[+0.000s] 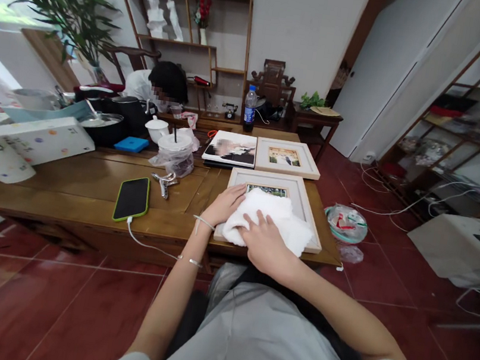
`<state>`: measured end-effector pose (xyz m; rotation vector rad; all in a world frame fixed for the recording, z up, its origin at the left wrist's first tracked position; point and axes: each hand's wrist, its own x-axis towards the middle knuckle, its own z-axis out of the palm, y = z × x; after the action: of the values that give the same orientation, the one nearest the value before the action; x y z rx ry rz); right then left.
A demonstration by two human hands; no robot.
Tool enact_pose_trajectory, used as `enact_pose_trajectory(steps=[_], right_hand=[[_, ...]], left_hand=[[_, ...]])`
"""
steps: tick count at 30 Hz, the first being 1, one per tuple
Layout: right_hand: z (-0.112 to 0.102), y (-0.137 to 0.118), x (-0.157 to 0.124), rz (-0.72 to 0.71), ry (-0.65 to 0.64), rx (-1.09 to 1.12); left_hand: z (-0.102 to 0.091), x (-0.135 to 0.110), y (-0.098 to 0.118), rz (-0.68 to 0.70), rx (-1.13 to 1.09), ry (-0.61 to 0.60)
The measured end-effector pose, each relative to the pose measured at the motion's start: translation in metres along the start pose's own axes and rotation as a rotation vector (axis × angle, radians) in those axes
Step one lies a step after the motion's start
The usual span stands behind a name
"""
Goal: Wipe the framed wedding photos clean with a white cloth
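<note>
A light wooden picture frame lies flat on the table in front of me, a small photo partly showing at its far side. Bunched over the frame is a white towel that hides most of its middle. My right hand presses on the towel, fingers bent and somewhat apart, gripping the cloth. On the frame's left side rests my left hand, its fingers stretched out beside the towel's edge. Its fingertips are close to the photo.
Behind lie another framed photo and a photo book. To the left are a charging phone, a silvery metal object and a bagged cup. A bottle stands behind; a person leans over across the table.
</note>
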<state>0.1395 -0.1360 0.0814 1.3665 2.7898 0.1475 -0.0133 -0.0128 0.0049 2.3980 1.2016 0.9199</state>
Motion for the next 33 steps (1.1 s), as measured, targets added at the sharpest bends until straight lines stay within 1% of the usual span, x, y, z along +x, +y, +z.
enact_pose_trajectory(steps=[2, 4, 7, 9, 12, 14, 16, 18, 20, 23, 24, 25, 27, 29, 30, 32, 33], right_hand=[[-0.003, 0.015, -0.008, -0.012, -0.008, -0.001], [-0.008, 0.034, -0.02, 0.009, -0.048, 0.008], [-0.016, 0.066, -0.043, 0.126, -0.11, 0.045], [-0.017, 0.09, -0.058, 0.186, -0.139, 0.104], [-0.009, 0.12, -0.075, 0.146, -0.142, 0.26], [0.003, 0.132, -0.079, 0.1, -0.094, 0.327], [0.014, 0.139, -0.074, 0.061, -0.021, 0.333], [0.021, 0.145, -0.062, 0.043, 0.061, 0.312], [0.021, 0.152, -0.041, 0.083, 0.171, 0.297], [0.006, 0.16, 0.003, 0.214, 0.388, 0.262], [0.0, 0.158, 0.02, 0.235, 0.448, 0.229], [-0.005, 0.154, 0.036, 0.223, 0.479, 0.186], [-0.011, 0.139, 0.067, 0.116, 0.467, 0.083], [-0.009, 0.119, 0.093, -0.087, 0.376, -0.007], [-0.005, 0.11, 0.102, -0.141, 0.321, -0.029], [0.004, 0.101, 0.115, -0.187, 0.182, -0.03], [0.008, 0.101, 0.117, -0.191, 0.128, -0.017]], left_hand=[[0.0, 0.0, 0.0, 0.017, 0.032, -0.013], [-0.001, 0.0, 0.001, 0.023, 0.053, -0.029], [-0.001, 0.0, 0.0, 0.017, 0.066, -0.038], [0.0, 0.0, 0.0, 0.019, 0.07, -0.034], [0.001, -0.001, 0.001, 0.018, 0.077, -0.026], [0.001, -0.001, 0.002, 0.006, 0.085, -0.025], [0.001, -0.002, 0.004, -0.003, 0.086, -0.025], [0.001, -0.002, 0.005, 0.001, 0.081, -0.023], [0.0, -0.002, 0.006, 0.009, 0.074, -0.019], [-0.001, -0.002, 0.006, 0.009, 0.071, -0.018], [-0.001, -0.002, 0.007, 0.01, 0.07, -0.018], [-0.002, -0.002, 0.007, 0.012, 0.069, -0.017], [-0.002, -0.002, 0.007, 0.017, 0.071, -0.017], [-0.002, -0.002, 0.006, 0.018, 0.078, -0.022], [-0.002, -0.002, 0.005, 0.014, 0.08, -0.024], [-0.001, -0.002, 0.004, 0.007, 0.073, -0.02], [-0.001, -0.002, 0.003, 0.009, 0.064, -0.015]])
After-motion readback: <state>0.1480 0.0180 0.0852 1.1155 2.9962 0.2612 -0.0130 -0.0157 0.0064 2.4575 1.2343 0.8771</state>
